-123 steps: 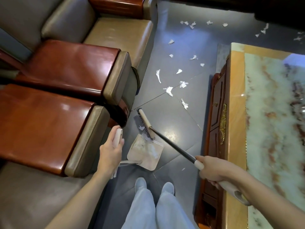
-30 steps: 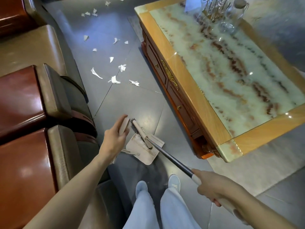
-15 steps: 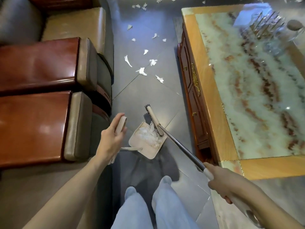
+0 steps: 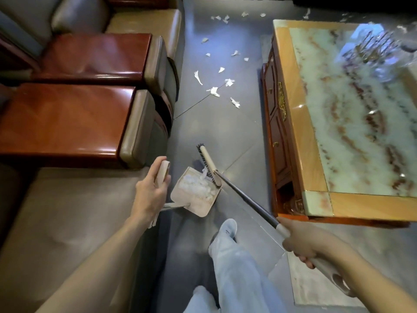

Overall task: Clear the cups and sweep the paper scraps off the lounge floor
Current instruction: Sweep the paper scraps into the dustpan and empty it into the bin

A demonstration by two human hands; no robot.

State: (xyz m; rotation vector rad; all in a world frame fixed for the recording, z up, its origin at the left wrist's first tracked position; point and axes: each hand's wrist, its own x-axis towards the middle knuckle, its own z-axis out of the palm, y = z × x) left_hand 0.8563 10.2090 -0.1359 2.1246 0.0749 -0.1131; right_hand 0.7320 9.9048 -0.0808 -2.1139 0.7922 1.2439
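My left hand [image 4: 150, 193] grips the beige upright handle of a dustpan [image 4: 198, 205] that sits on the grey floor and holds a heap of white paper scraps [image 4: 197, 185]. My right hand [image 4: 301, 241] grips the long broom handle [image 4: 246, 198]; the broom head [image 4: 206, 162] lies at the pan's far rim, a scrap clinging to its bristles. Several white paper scraps [image 4: 213, 91] lie scattered further up the floor between the sofa and the table. Blurred glassware [image 4: 372, 49] stands at the table's far end.
Leather sofa seats with dark red wooden armrests [image 4: 74, 123] line the left side. A marble-topped wooden coffee table [image 4: 306, 136] fills the right. My legs and a white shoe [image 4: 226, 230] are just behind the dustpan. A pale rug edge [image 4: 302, 288] shows under the table.
Over the last second the view swung left toward the sofa and back toward the aisle. The broom head stays at the pan's rim, and paper scraps now show heaped in the pan.
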